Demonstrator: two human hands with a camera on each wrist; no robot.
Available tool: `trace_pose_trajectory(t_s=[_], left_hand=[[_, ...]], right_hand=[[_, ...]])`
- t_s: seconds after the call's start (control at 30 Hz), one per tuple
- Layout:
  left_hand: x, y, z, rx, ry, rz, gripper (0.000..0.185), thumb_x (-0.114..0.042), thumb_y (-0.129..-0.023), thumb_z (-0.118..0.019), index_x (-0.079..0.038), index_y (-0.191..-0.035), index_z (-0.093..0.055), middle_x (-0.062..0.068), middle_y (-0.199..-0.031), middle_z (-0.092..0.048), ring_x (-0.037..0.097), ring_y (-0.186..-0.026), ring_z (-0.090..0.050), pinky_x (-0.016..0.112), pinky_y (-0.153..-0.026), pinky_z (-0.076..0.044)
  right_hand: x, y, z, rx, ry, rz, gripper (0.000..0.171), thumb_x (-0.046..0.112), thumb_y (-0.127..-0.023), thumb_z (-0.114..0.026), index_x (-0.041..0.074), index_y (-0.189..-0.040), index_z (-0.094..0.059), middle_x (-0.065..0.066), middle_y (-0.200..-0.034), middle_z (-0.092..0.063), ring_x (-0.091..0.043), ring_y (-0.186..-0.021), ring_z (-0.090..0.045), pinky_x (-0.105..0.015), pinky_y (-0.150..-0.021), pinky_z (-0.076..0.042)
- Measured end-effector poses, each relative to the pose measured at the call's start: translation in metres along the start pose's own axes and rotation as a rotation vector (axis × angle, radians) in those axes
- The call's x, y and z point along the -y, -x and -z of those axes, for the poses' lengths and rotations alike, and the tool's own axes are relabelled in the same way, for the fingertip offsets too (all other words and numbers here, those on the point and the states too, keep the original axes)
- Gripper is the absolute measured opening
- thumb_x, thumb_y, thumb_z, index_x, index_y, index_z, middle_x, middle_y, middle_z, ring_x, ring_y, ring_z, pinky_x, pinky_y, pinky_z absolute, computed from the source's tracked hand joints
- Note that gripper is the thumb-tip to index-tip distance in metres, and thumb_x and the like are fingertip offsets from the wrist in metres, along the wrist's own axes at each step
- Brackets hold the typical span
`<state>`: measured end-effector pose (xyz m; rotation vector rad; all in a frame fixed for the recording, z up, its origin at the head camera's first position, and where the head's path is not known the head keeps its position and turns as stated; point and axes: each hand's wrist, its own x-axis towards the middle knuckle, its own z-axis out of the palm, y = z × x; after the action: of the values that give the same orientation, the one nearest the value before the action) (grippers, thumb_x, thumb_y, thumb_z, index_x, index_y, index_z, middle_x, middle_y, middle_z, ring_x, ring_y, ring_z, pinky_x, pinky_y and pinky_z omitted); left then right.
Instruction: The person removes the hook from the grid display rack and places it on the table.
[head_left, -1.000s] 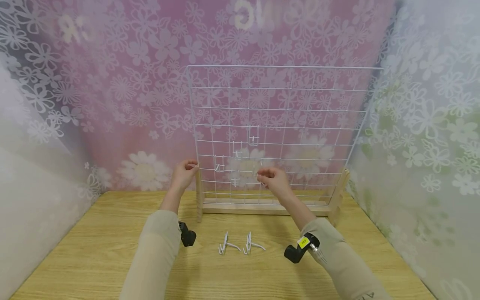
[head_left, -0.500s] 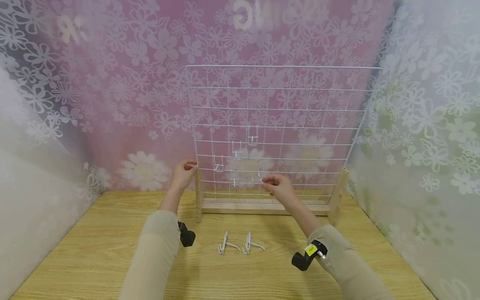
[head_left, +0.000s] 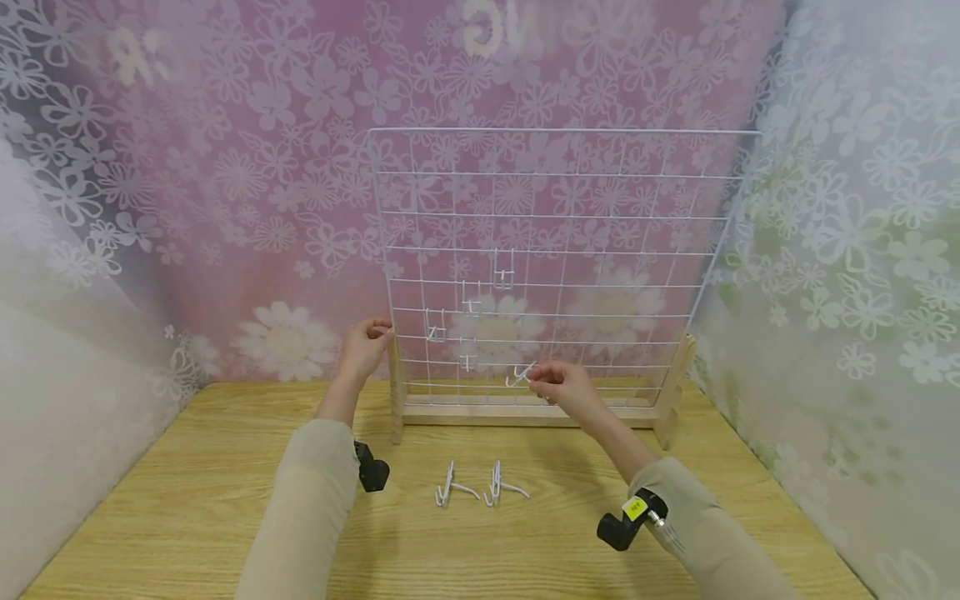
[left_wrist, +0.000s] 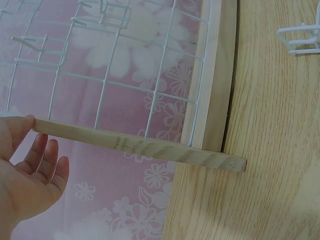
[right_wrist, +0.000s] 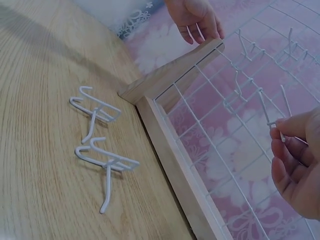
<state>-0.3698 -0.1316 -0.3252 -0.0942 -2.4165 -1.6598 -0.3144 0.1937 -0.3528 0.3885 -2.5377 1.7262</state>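
A white wire grid panel (head_left: pixel 551 218) stands upright in a wooden stand (head_left: pixel 525 417). At its left edge, my left hand (head_left: pixel 365 346) pinches the panel's side by the top of the wooden upright (left_wrist: pixel 130 143). My right hand (head_left: pixel 573 387) holds a white wire hook (head_left: pixel 517 377) between thumb and fingers, tilted, in front of the grid's lower middle. In the right wrist view the held hook (right_wrist: pixel 265 107) points its prongs toward the grid; whether it touches the wires I cannot tell. Several similar hooks (head_left: pixel 504 275) hang on the grid left of this hand.
Two more white hooks, a left one (head_left: pixel 450 487) and a right one (head_left: pixel 498 487), lie on the wooden table (head_left: pixel 420 558) before the stand. A pink flowered backdrop (head_left: pixel 247 208) rises behind, and a pale flowered sheet (head_left: pixel 870 317) hangs at the right.
My right hand has moved down and slightly right with the hook, which now shows more fully and tilted. The left hand keeps its place at the panel's edge.
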Motion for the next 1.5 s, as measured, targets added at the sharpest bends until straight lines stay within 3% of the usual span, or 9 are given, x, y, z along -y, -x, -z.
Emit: trace_pose_trajectory(t_s=[0.1, 0.33, 0.5, 0.7, 0.9, 1.17, 1.5], left_hand=[[0.001, 0.0, 0.0, 0.002, 0.002, -0.001, 0.029, -0.013, -0.095, -0.052, 0.001, -0.121, -0.054, 0.021, -0.111, -0.052, 0.033, -0.103, -0.049, 0.043, -0.085, -0.041], [0.001, -0.002, 0.001, 0.011, 0.004, 0.017, 0.029, -0.012, -0.095, -0.051, 0.001, -0.121, -0.053, 0.022, -0.115, -0.051, 0.033, -0.106, -0.048, 0.044, -0.088, -0.04], [-0.002, -0.004, 0.001, 0.016, 0.0, 0.034, 0.029, -0.012, -0.094, -0.052, 0.001, -0.12, -0.054, 0.021, -0.117, -0.049, 0.033, -0.107, -0.048, 0.043, -0.088, -0.04], [-0.005, -0.003, 0.002, 0.02, -0.019, 0.057, 0.028, -0.016, -0.095, -0.051, 0.0, -0.117, -0.055, 0.02, -0.118, -0.048, 0.033, -0.105, -0.047, 0.044, -0.085, -0.039], [-0.008, -0.006, 0.001, -0.003, -0.024, 0.051, 0.026, -0.013, -0.093, -0.051, 0.003, -0.113, -0.056, 0.021, -0.118, -0.049, 0.035, -0.11, -0.044, 0.047, -0.09, -0.037], [-0.011, -0.007, -0.001, -0.082, -0.035, 0.028, 0.022, -0.009, -0.089, -0.055, 0.005, -0.105, -0.06, 0.02, -0.108, -0.054, 0.032, -0.102, -0.047, 0.043, -0.086, -0.038], [-0.006, -0.006, -0.002, -0.054, -0.016, 0.031, 0.025, -0.012, -0.092, -0.054, 0.003, -0.111, -0.06, 0.022, -0.115, -0.052, 0.034, -0.108, -0.047, 0.045, -0.089, -0.039]], right_hand=[[-0.003, 0.002, 0.001, 0.032, 0.019, -0.006, 0.021, 0.003, -0.088, -0.061, -0.01, -0.103, -0.061, -0.017, -0.091, -0.063, -0.017, -0.075, -0.054, -0.026, -0.062, -0.045], [-0.007, 0.009, 0.001, 0.082, 0.035, -0.032, 0.019, 0.007, -0.088, -0.062, -0.006, -0.103, -0.063, -0.007, -0.081, -0.062, -0.02, -0.073, -0.053, -0.026, -0.061, -0.044], [0.002, 0.021, -0.001, 0.113, 0.034, -0.025, 0.017, 0.002, -0.087, -0.061, -0.009, -0.101, -0.061, -0.015, -0.081, -0.06, -0.017, -0.07, -0.052, -0.028, -0.062, -0.045], [0.012, 0.036, -0.004, 0.131, 0.061, -0.019, 0.017, 0.001, -0.089, -0.058, -0.011, -0.101, -0.059, -0.023, -0.087, -0.059, -0.027, -0.076, -0.054, -0.028, -0.064, -0.045], [-0.007, 0.033, -0.004, 0.128, 0.051, -0.046, 0.017, 0.0, -0.088, -0.059, -0.012, -0.1, -0.059, -0.024, -0.086, -0.059, -0.021, -0.07, -0.05, -0.026, -0.06, -0.042], [-0.038, 0.028, 0.004, 0.171, 0.08, -0.005, 0.018, 0.006, -0.087, -0.063, -0.007, -0.099, -0.063, -0.012, -0.082, -0.062, -0.021, -0.07, -0.052, -0.028, -0.061, -0.044], [-0.045, 0.041, 0.011, 0.222, 0.093, -0.034, 0.018, 0.005, -0.087, -0.062, -0.009, -0.098, -0.063, -0.011, -0.083, -0.062, -0.017, -0.071, -0.05, -0.028, -0.062, -0.045]])
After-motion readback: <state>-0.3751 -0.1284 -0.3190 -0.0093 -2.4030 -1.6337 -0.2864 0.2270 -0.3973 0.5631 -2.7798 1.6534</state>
